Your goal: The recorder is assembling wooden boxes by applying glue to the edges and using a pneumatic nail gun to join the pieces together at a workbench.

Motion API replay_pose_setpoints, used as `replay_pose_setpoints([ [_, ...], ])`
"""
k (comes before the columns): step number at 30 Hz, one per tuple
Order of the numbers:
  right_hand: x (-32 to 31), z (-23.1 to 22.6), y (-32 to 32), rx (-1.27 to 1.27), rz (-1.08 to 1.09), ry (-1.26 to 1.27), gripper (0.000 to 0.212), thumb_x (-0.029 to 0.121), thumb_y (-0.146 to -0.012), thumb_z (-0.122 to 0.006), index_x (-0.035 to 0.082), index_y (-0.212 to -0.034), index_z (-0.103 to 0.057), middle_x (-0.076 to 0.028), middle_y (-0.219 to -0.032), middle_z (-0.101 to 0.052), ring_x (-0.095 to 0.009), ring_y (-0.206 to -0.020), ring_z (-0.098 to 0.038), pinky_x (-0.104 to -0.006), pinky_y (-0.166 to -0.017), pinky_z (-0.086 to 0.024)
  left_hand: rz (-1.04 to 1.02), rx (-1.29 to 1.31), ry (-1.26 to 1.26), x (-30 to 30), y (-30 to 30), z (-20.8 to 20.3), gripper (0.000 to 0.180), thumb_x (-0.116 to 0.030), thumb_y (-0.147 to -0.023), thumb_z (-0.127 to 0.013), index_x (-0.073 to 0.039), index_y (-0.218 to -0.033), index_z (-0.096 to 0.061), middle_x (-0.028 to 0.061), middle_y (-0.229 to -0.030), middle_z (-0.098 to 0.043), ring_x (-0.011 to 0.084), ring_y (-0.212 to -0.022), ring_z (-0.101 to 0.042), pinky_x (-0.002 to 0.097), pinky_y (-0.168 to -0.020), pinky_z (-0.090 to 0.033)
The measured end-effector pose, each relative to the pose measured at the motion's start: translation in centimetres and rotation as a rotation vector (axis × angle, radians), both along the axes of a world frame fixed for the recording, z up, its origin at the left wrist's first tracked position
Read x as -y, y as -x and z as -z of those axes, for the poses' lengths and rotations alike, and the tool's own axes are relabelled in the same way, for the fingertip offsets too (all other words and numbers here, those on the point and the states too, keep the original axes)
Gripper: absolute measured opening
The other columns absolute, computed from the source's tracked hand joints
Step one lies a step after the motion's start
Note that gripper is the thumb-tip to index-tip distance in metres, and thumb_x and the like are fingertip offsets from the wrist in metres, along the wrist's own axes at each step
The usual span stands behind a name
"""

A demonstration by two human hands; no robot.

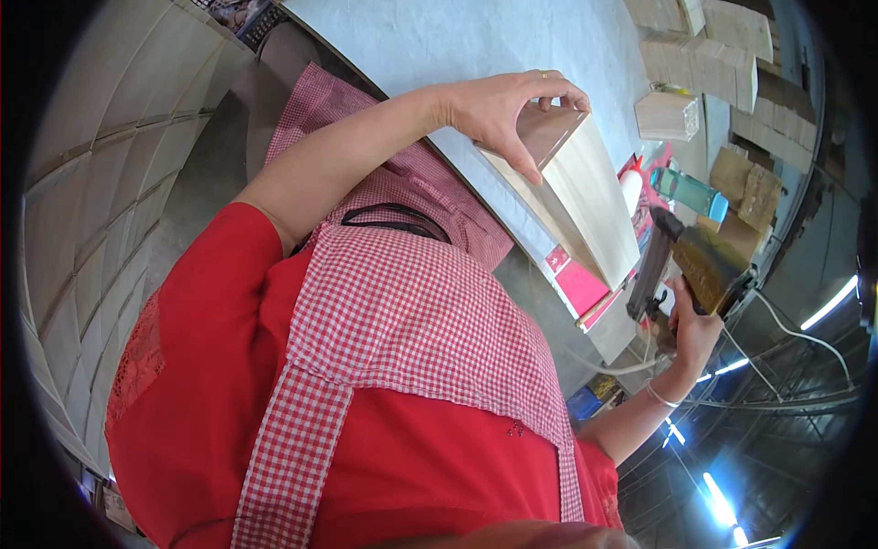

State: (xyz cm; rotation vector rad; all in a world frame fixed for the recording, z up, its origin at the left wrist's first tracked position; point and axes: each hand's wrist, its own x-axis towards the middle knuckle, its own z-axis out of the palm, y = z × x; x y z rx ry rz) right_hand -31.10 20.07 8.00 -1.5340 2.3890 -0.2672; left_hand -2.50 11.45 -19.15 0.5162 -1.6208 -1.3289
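My left hand (508, 110) grips the far end of a long, narrow box of pale wood (593, 197), thumb on one side and fingers curled over the other. The box rests on the worktable, with a brownish panel (549, 137) at the end under my hand. To the right, my right hand (692, 331) is wrapped round the handle of a pneumatic nail gun (706, 265) with a dark grey magazine and a yellowish-brown body. The nail gun is held beside the near end of the box, apart from it.
The pale worktable (439, 37) carries a white bottle with a red tip (631, 186), a teal bottle (688, 192) and a pink-red sheet (581, 285). Stacked wooden pieces (700, 69) stand at the far right. Tall stacks of panels (101, 192) line the left. A pale hose (631, 369) hangs below the nail gun.
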Motion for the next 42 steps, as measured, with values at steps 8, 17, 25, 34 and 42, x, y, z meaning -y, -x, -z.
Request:
replay_pose_setpoints([
  [8, 4.5, 1.9, -4.7, 0.024, -0.520, -0.050, 0.029, 0.022, -0.087, -0.079, 0.001, -0.103, -0.070, 0.001, -0.071, -0.062, -0.004, -0.051, -0.047, -0.0218, -0.043, -0.034, -0.008, 0.015, 0.011, 0.0, -0.2, -0.2, 0.095, -0.037, -0.056, -0.092, -0.012, -0.137, -0.049, 0.0104, -0.130, -0.052, 0.0273, -0.118, -0.050, 0.0384, -0.101, -0.045],
  [17, 6.7, 2.9, -6.5, 0.223, -0.543, -0.099, 0.041, 0.009, -0.082, -0.082, -0.004, -0.117, -0.063, -0.009, -0.110, -0.071, -0.017, -0.098, -0.065, -0.0321, -0.088, -0.052, 0.001, 0.013, -0.025, 0.0, 0.0, 0.0, 0.096, -0.035, -0.054, -0.091, -0.013, -0.138, -0.049, 0.0087, -0.130, -0.053, 0.0261, -0.116, -0.050, 0.0390, -0.101, -0.044],
  [25, 7.3, 3.3, -6.2, 0.126, -0.635, -0.074, 0.032, 0.021, -0.085, -0.081, 0.002, -0.109, -0.070, 0.002, -0.076, -0.065, -0.003, -0.052, -0.046, -0.0219, -0.044, -0.032, 0.005, -0.013, -0.035, 0.0, 0.1, 0.0, 0.097, -0.032, -0.052, -0.090, -0.015, -0.139, -0.050, 0.0053, -0.132, -0.052, 0.0241, -0.113, -0.051, 0.0396, -0.100, -0.043],
  [34, 8.3, 2.4, -8.2, 0.015, -0.434, -0.240, 0.033, 0.016, -0.083, -0.082, 0.000, -0.109, -0.069, -0.003, -0.095, -0.069, -0.011, -0.079, -0.059, -0.0278, -0.070, -0.045, -0.024, 0.051, -0.011, -0.3, -0.2, 0.2, 0.102, -0.033, -0.052, -0.091, -0.015, -0.143, -0.047, 0.0055, -0.136, -0.051, 0.0242, -0.117, -0.051, 0.0397, -0.102, -0.042],
  [42, 5.7, 2.8, -6.1, 0.184, -0.587, -0.085, 0.041, 0.011, -0.080, -0.084, -0.003, -0.114, -0.066, -0.008, -0.106, -0.072, -0.016, -0.093, -0.065, -0.0317, -0.085, -0.052, -0.346, 0.169, 0.172, -3.0, 0.4, 1.4, 0.104, -0.034, -0.059, -0.090, -0.008, -0.147, -0.040, 0.0116, -0.145, -0.047, 0.0300, -0.129, -0.047, 0.0429, -0.106, -0.039],
])
